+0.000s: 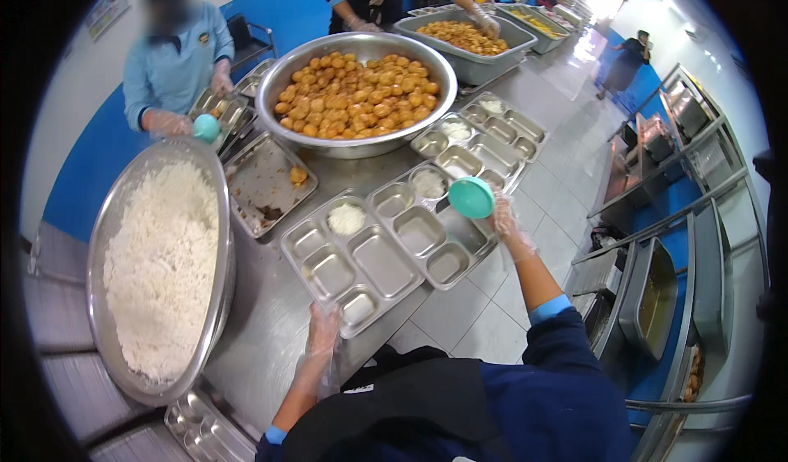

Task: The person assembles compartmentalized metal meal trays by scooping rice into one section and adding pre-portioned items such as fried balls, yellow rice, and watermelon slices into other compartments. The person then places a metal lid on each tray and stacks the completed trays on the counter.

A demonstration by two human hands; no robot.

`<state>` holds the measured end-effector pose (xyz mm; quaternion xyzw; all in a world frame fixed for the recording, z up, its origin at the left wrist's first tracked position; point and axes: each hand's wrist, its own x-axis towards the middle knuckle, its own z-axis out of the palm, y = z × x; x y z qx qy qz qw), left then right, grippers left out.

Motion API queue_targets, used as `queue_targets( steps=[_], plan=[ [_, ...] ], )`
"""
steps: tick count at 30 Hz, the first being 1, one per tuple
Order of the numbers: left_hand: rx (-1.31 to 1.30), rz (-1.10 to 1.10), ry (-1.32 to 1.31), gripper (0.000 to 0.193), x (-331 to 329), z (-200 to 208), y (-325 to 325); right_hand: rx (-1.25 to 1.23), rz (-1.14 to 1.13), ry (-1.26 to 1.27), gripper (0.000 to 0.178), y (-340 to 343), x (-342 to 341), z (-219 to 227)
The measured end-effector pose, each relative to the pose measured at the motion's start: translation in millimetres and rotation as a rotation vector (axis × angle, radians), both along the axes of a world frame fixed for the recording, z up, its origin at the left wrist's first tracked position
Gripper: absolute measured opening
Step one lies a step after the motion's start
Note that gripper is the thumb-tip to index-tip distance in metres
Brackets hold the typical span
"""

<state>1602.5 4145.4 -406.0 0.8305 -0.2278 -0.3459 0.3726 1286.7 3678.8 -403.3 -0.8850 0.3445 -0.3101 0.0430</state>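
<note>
My right hand [506, 220], in a clear plastic glove, grips a round teal bowl [471, 197] above the right part of a steel compartment tray [420, 230]. That tray has white rice [428, 183] in its round compartment. My left hand [324, 327], gloved too, holds the near corner of the closest compartment tray [384, 261]. A mound of rice [347, 219] sits in this tray's round compartment; the other compartments look bare. Further trays [496, 151] line the table beyond, some with rice. At my left, a large steel basin [222, 240] is heaped with rice [164, 265].
A wide steel bowl [275, 125] of round brown food and a stained shallow tray [263, 184] stand across the table. Opposite, a person in light blue [176, 64] holds a teal bowl [205, 128]. Farther back stands a grey tub [460, 66]. Racks [689, 183] line the right wall.
</note>
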Motion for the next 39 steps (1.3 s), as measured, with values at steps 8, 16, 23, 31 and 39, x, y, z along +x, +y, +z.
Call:
queue_targets(
  steps=[8, 16, 23, 31, 39],
  plan=[
    [0.176, 0.157, -0.684, 0.055, 49.7, 92.5, 204.0, 0.686, 0.376, -0.444, 0.048, 217.3, 105.1, 139.6],
    [0.806, 0.621, -0.695, 0.045, 44.7, 56.5, 361.8, 0.795, 1.23, -0.097, 0.053, 233.8, 357.9, 214.5],
    [0.776, 0.698, -0.708, 0.039, 64.4, 51.9, 332.6, -0.483, 1.237, 0.336, 0.052, 317.3, 545.9, 169.8],
    [0.806, 0.393, -0.788, 0.03, 73.1, 30.8, 348.6, -0.457, 1.261, 0.553, 0.072, 367.4, 595.0, 115.9],
    [0.465, 0.802, -0.462, 0.025, 68.7, 89.9, 321.8, -1.516, 1.219, 0.474, 0.069, 346.4, 588.6, 96.8]
  ],
)
